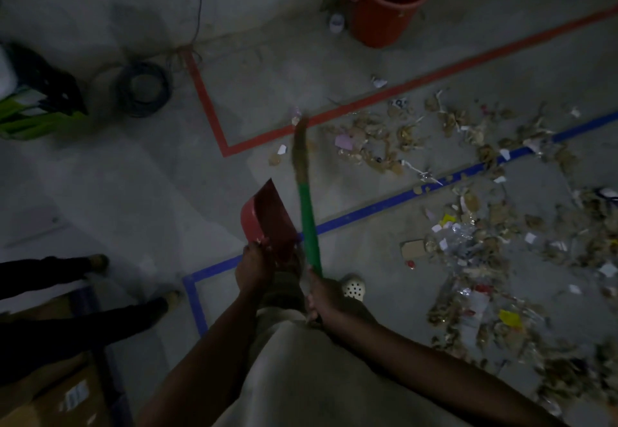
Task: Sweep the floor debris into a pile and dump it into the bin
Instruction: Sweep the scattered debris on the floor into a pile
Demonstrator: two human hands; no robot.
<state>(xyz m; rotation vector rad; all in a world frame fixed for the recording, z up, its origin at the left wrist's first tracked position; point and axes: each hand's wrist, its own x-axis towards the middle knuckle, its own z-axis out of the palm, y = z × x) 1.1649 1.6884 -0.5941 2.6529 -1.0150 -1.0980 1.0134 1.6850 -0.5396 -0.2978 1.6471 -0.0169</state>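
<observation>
My right hand (323, 296) grips the green handle of a broom (309, 222), whose straw head reaches forward to the red tape line. My left hand (251, 267) holds a red dustpan (267, 217) by its rear edge, tilted up just left of the broom. Floor debris (485, 226), made of dry husks, paper scraps and plastic wrappers, lies scattered across the concrete to the right of the broom. An orange bin (388, 1) stands upright and open at the top centre-right.
Red tape (207, 105) and blue tape (384, 205) mark lines on the floor. A coiled cable (143, 88) lies at the upper left beside a green and black object (36, 102). Another person's legs (67, 313) stand at the left above a cardboard box (53, 393).
</observation>
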